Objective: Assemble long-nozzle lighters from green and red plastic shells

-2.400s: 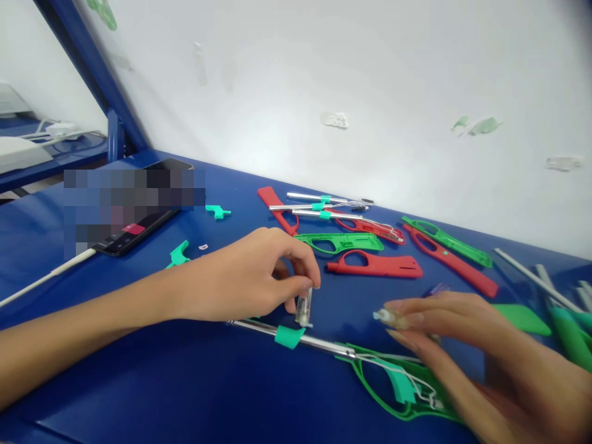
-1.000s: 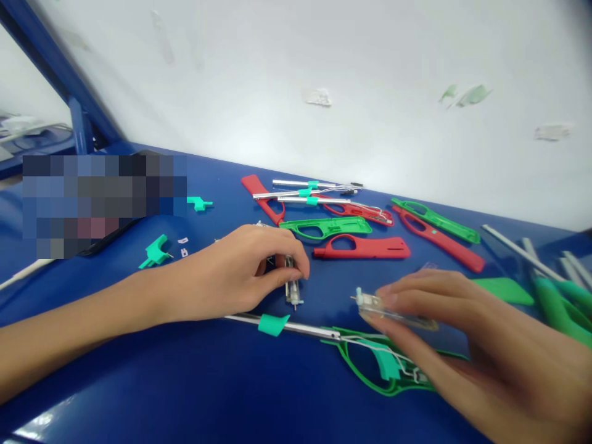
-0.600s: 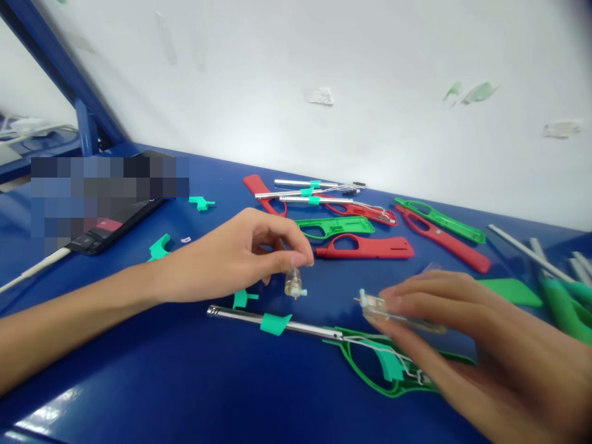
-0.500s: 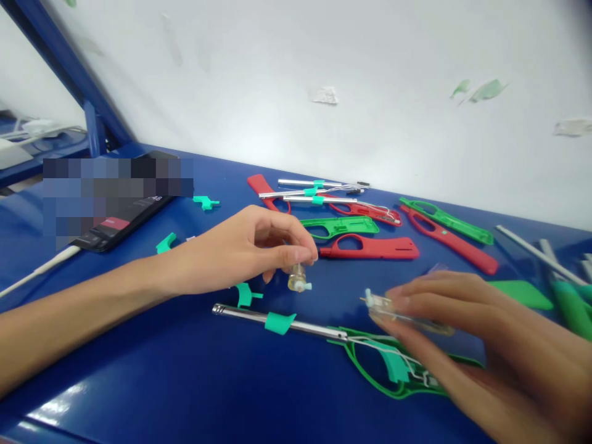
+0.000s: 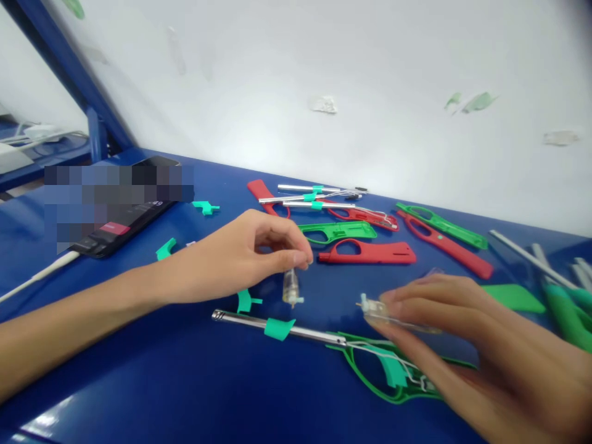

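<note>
Between thumb and fingertips, my left hand [image 5: 250, 259] pinches a small clear tank [image 5: 290, 287], which hangs with its pale nozzle end down. My right hand [image 5: 462, 333] grips another clear tank [image 5: 377, 308] lying nearly level, its nozzle pointing left. Below both hands lies a metal tube [image 5: 305, 333] with a teal clip [image 5: 279, 328]; its wires run into an open green handle shell [image 5: 370, 391] that holds a teal trigger [image 5: 393, 370]. My right hand partly covers that shell.
Behind the hands are red handles [image 5: 370, 253], a green shell [image 5: 342, 231] and several metal tubes [image 5: 319, 205]. Loose teal triggers [image 5: 206, 208] lie left. A phone [image 5: 134, 216] with a white cable is farther left. More green handles [image 5: 567, 314] are at right, before a white wall [image 5: 393, 80].
The tank in my left hand has moved slightly down and left, and more of its clear body shows. My right hand has shifted slightly, still holding its tank.
</note>
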Motion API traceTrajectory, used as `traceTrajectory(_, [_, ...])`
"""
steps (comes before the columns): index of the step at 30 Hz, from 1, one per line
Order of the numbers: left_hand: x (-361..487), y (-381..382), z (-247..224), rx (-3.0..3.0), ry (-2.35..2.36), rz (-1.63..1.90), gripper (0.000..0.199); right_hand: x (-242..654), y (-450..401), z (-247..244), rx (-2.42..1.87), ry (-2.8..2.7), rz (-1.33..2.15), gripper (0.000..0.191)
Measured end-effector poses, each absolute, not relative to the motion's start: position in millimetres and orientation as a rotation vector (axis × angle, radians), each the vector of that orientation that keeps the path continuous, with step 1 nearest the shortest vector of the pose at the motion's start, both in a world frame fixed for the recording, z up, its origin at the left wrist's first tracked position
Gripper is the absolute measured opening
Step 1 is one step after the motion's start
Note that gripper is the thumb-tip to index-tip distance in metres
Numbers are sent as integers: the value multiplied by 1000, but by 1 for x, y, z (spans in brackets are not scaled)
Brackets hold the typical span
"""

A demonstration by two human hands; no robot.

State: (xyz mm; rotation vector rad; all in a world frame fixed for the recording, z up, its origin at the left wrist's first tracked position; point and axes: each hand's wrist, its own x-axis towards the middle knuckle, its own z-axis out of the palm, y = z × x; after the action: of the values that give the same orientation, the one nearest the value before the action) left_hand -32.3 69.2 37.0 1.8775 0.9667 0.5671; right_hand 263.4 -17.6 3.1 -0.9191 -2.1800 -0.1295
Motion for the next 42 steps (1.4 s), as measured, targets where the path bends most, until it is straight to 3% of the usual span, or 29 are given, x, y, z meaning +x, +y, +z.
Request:
traceTrajectory(22, [-19,25,26,1957,1049,542,21,259,-21,0,-936,-2200,-87,18])
traceTrajectory(31, [-23,16,13,1891,1099,541,24,255,-21,5,-942,-2145,-9,28])
traceTrajectory(36, [-22,13,5,1731,1152,591,35,258,-31,8,-1046,-2175,12,35])
traceTrajectory(42, [-17,14,2,1607,1054,602,31,261,-31,4,-1023,-2185,-90,42])
